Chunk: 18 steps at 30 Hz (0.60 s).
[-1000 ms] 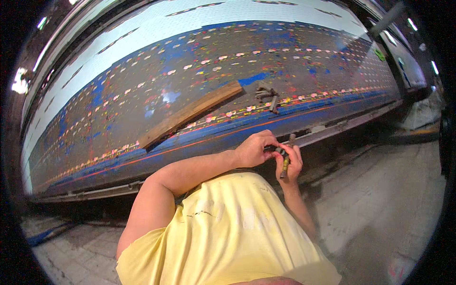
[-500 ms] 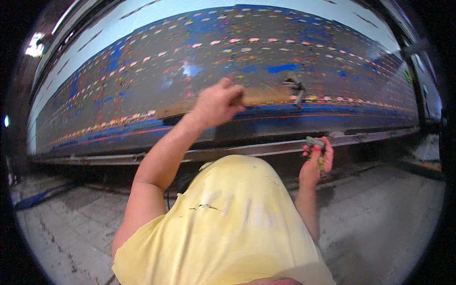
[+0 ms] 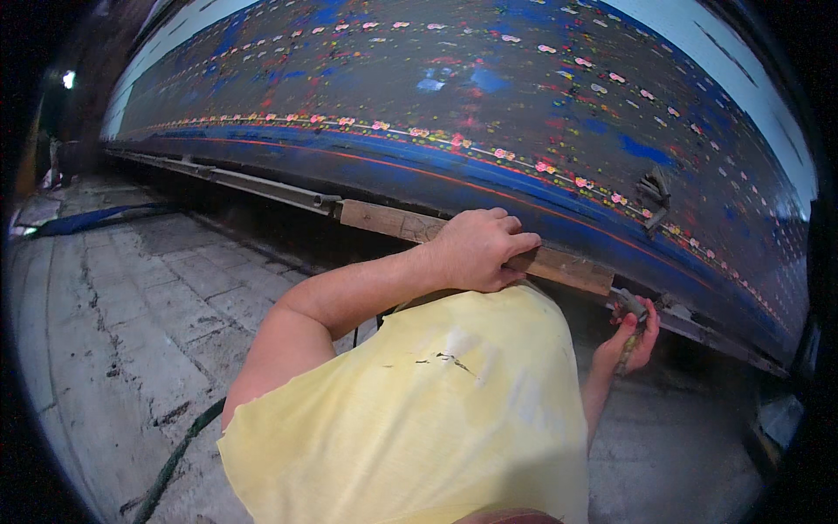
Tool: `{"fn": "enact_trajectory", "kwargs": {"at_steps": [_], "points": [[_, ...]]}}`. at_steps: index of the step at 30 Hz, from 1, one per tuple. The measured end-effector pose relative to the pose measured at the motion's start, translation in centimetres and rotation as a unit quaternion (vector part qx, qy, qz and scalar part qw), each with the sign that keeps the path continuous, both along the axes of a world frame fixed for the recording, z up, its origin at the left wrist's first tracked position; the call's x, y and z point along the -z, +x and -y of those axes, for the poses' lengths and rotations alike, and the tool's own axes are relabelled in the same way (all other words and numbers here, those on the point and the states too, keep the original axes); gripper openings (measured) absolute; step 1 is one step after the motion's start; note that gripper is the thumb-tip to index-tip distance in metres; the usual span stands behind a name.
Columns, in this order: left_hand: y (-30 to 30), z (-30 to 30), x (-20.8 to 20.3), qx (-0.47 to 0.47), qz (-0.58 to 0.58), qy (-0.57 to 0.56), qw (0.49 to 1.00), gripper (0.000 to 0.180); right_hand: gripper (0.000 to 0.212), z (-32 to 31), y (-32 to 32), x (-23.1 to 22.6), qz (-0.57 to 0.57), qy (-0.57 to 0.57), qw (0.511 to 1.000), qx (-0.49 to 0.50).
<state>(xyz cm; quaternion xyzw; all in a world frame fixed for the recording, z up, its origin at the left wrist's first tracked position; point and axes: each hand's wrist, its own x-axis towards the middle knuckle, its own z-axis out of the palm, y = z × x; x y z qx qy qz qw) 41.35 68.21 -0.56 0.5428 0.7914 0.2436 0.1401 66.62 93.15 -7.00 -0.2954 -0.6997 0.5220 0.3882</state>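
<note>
Along the near edge of the patterned table (image 3: 393, 185), the wooden plank (image 3: 388, 220) lies in line with a metal rail (image 3: 271, 190), with open floor (image 3: 201, 288) below and to the left. The left hand (image 3: 484, 249) curls its fingers over the plank; the right hand (image 3: 637, 327), just past the plank's right end, closes its fingers around a metal fitting (image 3: 630, 306) (partly hidden). Further in, grey metal pieces (image 3: 653, 196) rest on the table; the yellow shirt (image 3: 419, 402) crowds the near side. Earlier the plank lay on the patterned surface; now it is at the rim
</note>
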Motion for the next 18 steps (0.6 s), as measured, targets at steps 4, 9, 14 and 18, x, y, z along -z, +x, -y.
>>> {"fn": "enact_trajectory", "kwargs": {"at_steps": [4,9,14,18], "points": [[-0.2,1.3,0.6,-0.003,-0.024,0.004,1.0,0.056,0.036,1.0,-0.3,-0.8,0.049,0.038,0.997,-0.047],[-1.3,2.6,0.2,0.016,-0.017,-0.014,1.0,0.053,0.034,2.7,-0.6,-1.3,0.058,0.039,0.996,-0.057],[-1.3,3.4,-0.1,-0.002,-0.001,-0.011,1.0,0.063,0.034,2.6,-1.8,-2.3,0.104,0.107,0.986,-0.068],[-1.7,2.7,-0.3,-0.01,-0.016,-0.031,0.999,0.053,0.046,2.8,-2.9,-3.1,0.071,0.169,0.975,-0.125]]}}
